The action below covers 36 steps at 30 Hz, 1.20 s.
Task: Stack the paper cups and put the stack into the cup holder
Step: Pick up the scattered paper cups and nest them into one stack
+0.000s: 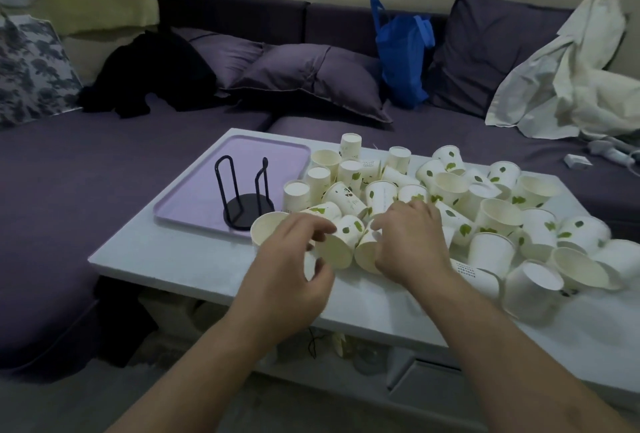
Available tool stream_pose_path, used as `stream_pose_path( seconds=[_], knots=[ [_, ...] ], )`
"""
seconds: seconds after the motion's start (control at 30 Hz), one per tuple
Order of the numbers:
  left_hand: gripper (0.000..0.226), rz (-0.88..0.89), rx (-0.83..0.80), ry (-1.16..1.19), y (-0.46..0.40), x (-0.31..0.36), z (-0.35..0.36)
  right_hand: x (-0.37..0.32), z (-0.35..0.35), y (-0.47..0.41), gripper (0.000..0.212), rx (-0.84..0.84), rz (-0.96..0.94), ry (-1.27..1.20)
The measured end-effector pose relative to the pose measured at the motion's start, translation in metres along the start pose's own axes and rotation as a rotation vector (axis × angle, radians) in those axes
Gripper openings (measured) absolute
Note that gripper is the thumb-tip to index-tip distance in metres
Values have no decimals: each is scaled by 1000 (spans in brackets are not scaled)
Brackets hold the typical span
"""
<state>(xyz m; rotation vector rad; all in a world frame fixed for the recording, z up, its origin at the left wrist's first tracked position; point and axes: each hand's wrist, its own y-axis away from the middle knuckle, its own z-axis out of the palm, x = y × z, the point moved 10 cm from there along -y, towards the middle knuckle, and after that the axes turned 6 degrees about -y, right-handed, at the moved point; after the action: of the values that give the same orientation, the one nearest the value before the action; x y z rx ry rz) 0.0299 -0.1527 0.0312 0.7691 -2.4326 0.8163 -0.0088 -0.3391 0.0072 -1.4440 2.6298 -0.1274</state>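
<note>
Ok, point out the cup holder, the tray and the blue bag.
cup holder (pixel 246 206), head view, round black base.
tray (pixel 194 202), head view, bare lilac floor.
blue bag (pixel 401 61), head view, front panel.

Left hand (pixel 291 259) covers the near side of the open cup (pixel 268 226) at its 11 o'clock; fingers blurred, contact with any cup can't be told. Right hand (pixel 410 238) hides most of the tipped cup (pixel 367 252) under it; grip unclear. Both forearms cut by bottom edge. Cup pile (pixel 450 204): many cups overlap, count can't be told; cups at 3 o'clock run off the right edge. Print on cups too small to read. White cloth (pixel 571 79) cut at right edge. Small white items (pixel 602 152) on sofa, unidentifiable. Shelf under table (pixel 207 259) dark, contents unclear.
</note>
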Motion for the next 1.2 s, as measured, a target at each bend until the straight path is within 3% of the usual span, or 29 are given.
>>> stream_pose_path(
  seconds=[0.2,0.27,0.37,0.47,0.6,0.73,0.8,0.93,1.03,1.2],
  knots=[
    [43,-33,-40,15,-5,2,35,6,-12,0,22,247,-90,-41],
    [50,-54,-21,20,-8,1,37,11,-33,5,21,383,-136,-218],
    [74,-92,-50,32,-12,1,42,24,-65,14,16,460,-178,-491],
    [93,-94,-136,43,-14,10,50,39,-75,20,15,311,-115,-746],
    [77,-104,-251,181,-9,25,65,35,-53,27,14,16,-105,-910],
    [68,-229,-322,266,-4,24,77,73,-52,34,27,37,62,-1036],
    [64,-289,-339,299,-3,21,82,98,-50,40,32,30,169,-810],
    [55,-352,-364,329,2,22,89,115,-13,54,31,-225,226,-293],
    [57,-390,-389,341,6,25,93,114,2,58,17,-244,203,-114],
    [61,-413,-388,358,10,26,92,109,13,59,32,-237,176,-30]
  ],
)
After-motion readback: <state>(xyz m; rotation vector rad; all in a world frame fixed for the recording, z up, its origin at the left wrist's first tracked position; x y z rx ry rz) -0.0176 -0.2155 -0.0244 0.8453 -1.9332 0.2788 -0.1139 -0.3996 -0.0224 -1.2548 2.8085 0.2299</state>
